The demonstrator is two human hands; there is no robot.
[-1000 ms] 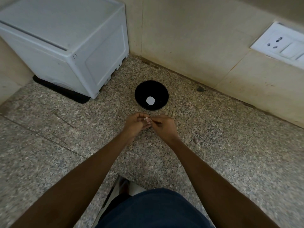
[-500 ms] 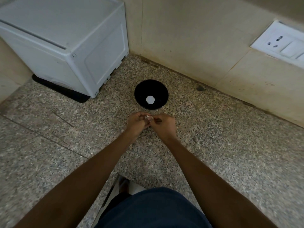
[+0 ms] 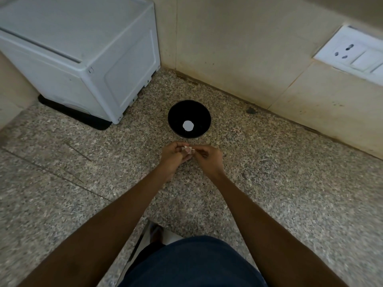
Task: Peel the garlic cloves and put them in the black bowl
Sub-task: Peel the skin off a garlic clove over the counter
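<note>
Step in hand: peeling. Left hand (image 3: 173, 157) and right hand (image 3: 208, 159) meet over the speckled granite desk (image 3: 290, 183), both pinching one small pale garlic clove (image 3: 188, 149) with papery skin flaring off it. It sits just short of the round glossy black bowl (image 3: 176, 119), which has one pale round item at its bottom, likely a peeled clove; too small to confirm.

Next, as I judge it: strip the remaining skin, then a short reach forward to drop the clove in.

Readable writing: none. White boxy appliance (image 3: 83, 48) and white wall socket plate (image 3: 352, 52) show no legible brand.
</note>
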